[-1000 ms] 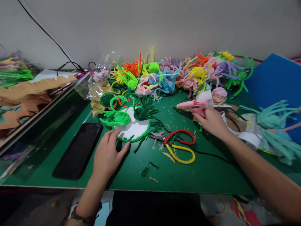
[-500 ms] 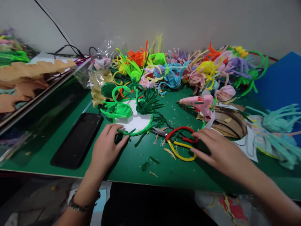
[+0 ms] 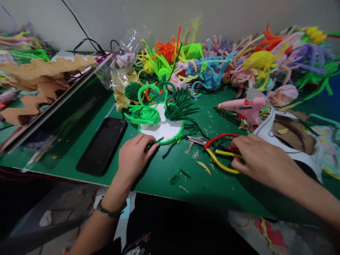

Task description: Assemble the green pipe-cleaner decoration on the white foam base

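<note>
My left hand rests on the green table, fingers closed on a green pipe cleaner at the near rim of a white round base ringed in green and topped with green pipe-cleaner plants. My right hand lies on the red and yellow handles of the scissors, fingers curled over them. The scissors lie flat, blades pointing left toward the base. A pink glue gun stands on the table just beyond my right hand, nozzle to the left.
A black phone lies left of my left hand. A heap of coloured pipe-cleaner flowers fills the back. Brown paper cut-outs sit at the far left, printed paper sheets at the right. Scraps litter the green table.
My right hand let go of the pink glue gun, leaving it standing, and came down onto the scissor handles. My left hand stayed at the base's rim. The view shifted left.
</note>
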The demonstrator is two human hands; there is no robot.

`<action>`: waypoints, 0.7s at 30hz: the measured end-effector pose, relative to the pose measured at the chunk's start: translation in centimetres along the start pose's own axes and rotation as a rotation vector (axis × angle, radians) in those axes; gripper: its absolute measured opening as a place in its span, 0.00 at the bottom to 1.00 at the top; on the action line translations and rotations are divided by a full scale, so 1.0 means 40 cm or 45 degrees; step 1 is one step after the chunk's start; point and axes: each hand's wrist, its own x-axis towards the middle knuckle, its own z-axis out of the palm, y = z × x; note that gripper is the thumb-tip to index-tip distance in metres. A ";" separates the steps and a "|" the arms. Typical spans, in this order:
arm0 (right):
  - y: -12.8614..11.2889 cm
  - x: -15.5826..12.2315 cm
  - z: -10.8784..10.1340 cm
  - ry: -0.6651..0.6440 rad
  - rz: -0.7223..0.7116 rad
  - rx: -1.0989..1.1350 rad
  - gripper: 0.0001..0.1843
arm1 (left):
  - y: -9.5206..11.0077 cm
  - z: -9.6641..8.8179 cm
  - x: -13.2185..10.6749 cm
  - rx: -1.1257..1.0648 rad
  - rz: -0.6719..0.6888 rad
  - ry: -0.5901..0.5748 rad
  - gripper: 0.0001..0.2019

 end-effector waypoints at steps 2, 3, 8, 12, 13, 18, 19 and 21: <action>0.013 0.005 -0.013 0.060 -0.065 0.036 0.09 | -0.001 0.003 0.000 0.030 0.007 0.013 0.06; 0.019 0.007 -0.020 0.097 -0.103 0.053 0.11 | -0.001 0.004 0.001 0.045 0.010 0.017 0.06; 0.036 0.012 -0.051 0.255 -0.104 0.016 0.16 | -0.004 0.007 0.002 0.042 0.001 0.008 0.07; 0.035 0.006 -0.047 0.256 -0.149 0.118 0.20 | -0.003 0.006 0.003 0.004 -0.005 -0.007 0.07; 0.036 0.002 -0.040 0.244 -0.185 0.148 0.19 | -0.002 0.006 0.003 -0.007 -0.008 -0.007 0.06; 0.058 -0.021 0.001 0.103 -0.220 0.243 0.09 | -0.001 0.003 0.003 -0.044 -0.026 -0.034 0.06; 0.061 -0.025 0.004 0.056 -0.193 0.252 0.08 | -0.001 0.003 0.002 -0.050 -0.025 -0.040 0.07; 0.060 -0.031 0.002 -0.025 -0.146 0.282 0.06 | -0.001 0.003 0.002 -0.066 -0.030 -0.047 0.07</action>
